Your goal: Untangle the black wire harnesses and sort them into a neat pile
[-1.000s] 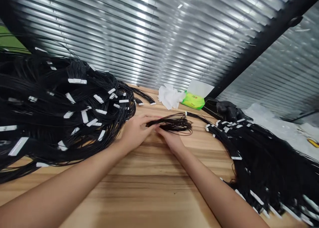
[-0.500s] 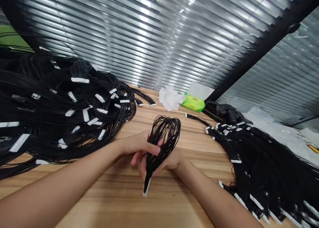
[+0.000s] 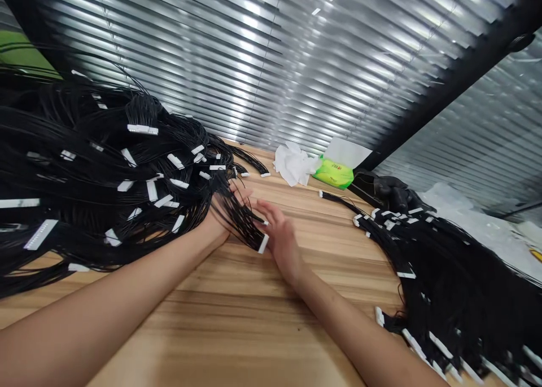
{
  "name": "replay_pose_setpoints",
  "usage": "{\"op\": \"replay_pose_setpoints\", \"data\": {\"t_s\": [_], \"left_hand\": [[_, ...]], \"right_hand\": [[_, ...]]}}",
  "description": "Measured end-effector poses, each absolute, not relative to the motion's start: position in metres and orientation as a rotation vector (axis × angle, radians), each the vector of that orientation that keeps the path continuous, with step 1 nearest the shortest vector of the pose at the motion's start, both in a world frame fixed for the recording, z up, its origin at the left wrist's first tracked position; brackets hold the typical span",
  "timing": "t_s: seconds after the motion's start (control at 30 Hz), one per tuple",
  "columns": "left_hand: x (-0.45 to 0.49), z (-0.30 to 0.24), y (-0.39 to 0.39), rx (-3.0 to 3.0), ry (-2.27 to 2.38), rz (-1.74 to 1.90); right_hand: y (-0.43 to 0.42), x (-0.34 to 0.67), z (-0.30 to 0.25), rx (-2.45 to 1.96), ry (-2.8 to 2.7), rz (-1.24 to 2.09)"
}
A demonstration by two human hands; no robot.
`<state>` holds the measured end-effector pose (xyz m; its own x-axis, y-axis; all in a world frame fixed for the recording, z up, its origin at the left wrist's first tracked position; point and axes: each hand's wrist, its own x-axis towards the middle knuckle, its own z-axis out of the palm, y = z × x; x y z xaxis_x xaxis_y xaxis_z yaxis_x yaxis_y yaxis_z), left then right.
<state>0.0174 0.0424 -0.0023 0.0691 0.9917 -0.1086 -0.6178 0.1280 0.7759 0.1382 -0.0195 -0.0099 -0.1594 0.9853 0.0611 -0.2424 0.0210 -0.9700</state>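
Note:
A bundle of thin black wires (image 3: 237, 215) runs out of the left heap and ends in a white connector (image 3: 263, 243) just above the wooden tabletop (image 3: 237, 319). My left hand (image 3: 222, 220) lies at the heap's edge, partly hidden under these wires, so its grip does not show. Beside the connector is my right hand (image 3: 282, 237), blurred, its fingers spread and holding nothing. A large heap of black wires with white connectors (image 3: 105, 172) fills the table's left side, and a similar heap (image 3: 449, 274) lies to the right.
At the table's far edge are a crumpled white tissue (image 3: 294, 164), a green tissue packet (image 3: 334, 172) and dark gloves (image 3: 393, 192). Metal-slatted blinds (image 3: 254, 65) stand behind the table. White plastic sheeting (image 3: 474, 212) lies beyond the right heap.
The bundle held upright between my hands now lies flatter toward the left heap, connector end to the right. My hands have moved apart, and my right hand has opened.

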Motion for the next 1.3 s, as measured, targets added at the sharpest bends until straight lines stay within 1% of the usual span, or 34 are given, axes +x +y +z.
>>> {"op": "replay_pose_setpoints", "data": {"t_s": [0.1, 0.23, 0.37, 0.47, 0.57, 0.7, 0.77, 0.9, 1.0, 1.13, 1.3], "left_hand": [[0.018, -0.005, 0.046, 0.614, 0.739, 1.433], [0.020, -0.007, 0.048, 0.550, 0.751, 1.484], [0.022, -0.007, 0.046, 0.479, 0.772, 1.498], [0.023, -0.007, 0.046, 0.499, 0.789, 1.484], [0.023, -0.004, 0.046, 0.527, 0.842, 1.504], [0.023, 0.002, 0.044, 0.431, 0.820, 1.443], [0.022, 0.004, 0.044, 0.390, 0.766, 1.408], [0.018, 0.006, 0.047, 0.430, 0.719, 1.368], [0.014, 0.009, 0.050, 0.368, 0.638, 1.324], [0.010, 0.011, 0.050, 0.290, 0.491, 1.205], [0.015, 0.006, 0.049, 0.447, 0.447, 1.160]], "right_hand": [[-0.029, 0.135, -0.014, -1.023, -1.657, 1.044], [-0.030, 0.136, -0.015, -1.219, -1.924, 0.655], [-0.025, 0.146, -0.011, -1.362, -2.063, 0.398], [-0.023, 0.154, -0.009, -1.378, -2.052, 0.364], [-0.021, 0.152, -0.012, -1.317, -1.857, 0.581], [-0.020, 0.143, -0.014, -1.159, -1.496, 1.168], [-0.019, 0.142, -0.012, -1.101, -1.383, 1.393], [-0.013, 0.153, -0.007, -1.008, -1.315, 1.692], [-0.008, 0.161, -0.005, -0.917, -1.335, 1.861], [-0.008, 0.162, -0.004, -0.841, -1.349, 1.916], [-0.018, 0.150, -0.008, -0.641, -1.298, 2.048]]}}
